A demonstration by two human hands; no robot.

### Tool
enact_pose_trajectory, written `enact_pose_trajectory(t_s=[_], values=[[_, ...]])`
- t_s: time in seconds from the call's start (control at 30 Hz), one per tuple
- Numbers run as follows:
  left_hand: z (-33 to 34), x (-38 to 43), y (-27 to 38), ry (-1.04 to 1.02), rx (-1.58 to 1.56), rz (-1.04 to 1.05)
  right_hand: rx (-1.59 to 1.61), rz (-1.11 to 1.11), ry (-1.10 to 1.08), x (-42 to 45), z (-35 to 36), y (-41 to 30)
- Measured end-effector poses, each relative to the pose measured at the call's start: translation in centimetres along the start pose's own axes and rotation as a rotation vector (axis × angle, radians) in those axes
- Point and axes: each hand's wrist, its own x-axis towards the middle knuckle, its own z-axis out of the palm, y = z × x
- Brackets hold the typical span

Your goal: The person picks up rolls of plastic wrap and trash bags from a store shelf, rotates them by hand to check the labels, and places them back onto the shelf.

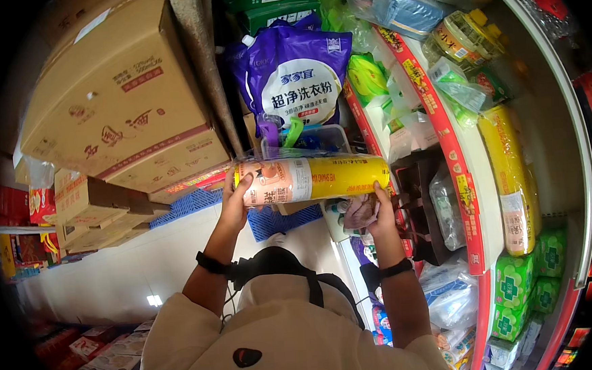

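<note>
A long yellow cylindrical pack (pixel 321 177) in clear plastic wrap, with a pale pink printed section, lies crosswise between my two hands. My left hand (pixel 235 201) grips its left end, thumb over the pink section. At the right end, my right hand (pixel 385 209) holds the pack with its fingers along the edge. A crumpled dusty-pink cloth (pixel 361 211) hangs by that palm; it appears to be held there too. Behind the pack stands a purple bag of laundry powder (pixel 299 78). A similar yellow pack (pixel 508 187) rests on the shelf to the right.
Large cardboard cartons (pixel 127 93) are stacked at left beside a rusty post (pixel 199 53). Shelves with red-edged strips (pixel 437 125) curve along the right, bearing green packs (pixel 510 284) and plastic bags. A blue plastic pallet (pixel 283 222) lies on the pale floor (pixel 104 283).
</note>
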Motion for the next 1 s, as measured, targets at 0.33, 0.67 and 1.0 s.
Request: enact_pose_trajectory(t_s=[0.33,0.67,1.0], values=[[2.2,3.7,-2.0,0.252,0.284,-0.158,-0.096,0.055,0.164,-5.3,-5.3,3.2],[-0.7,5.5,0.5,-0.017,0.328,-0.436,0.193,0.05,0.255,-15.9,-14.3,5.6],[7.7,1.2,0.5,0.226,1.401,0.905,-0.099,-0.165,0.373,-26.3,-19.9,2.0]])
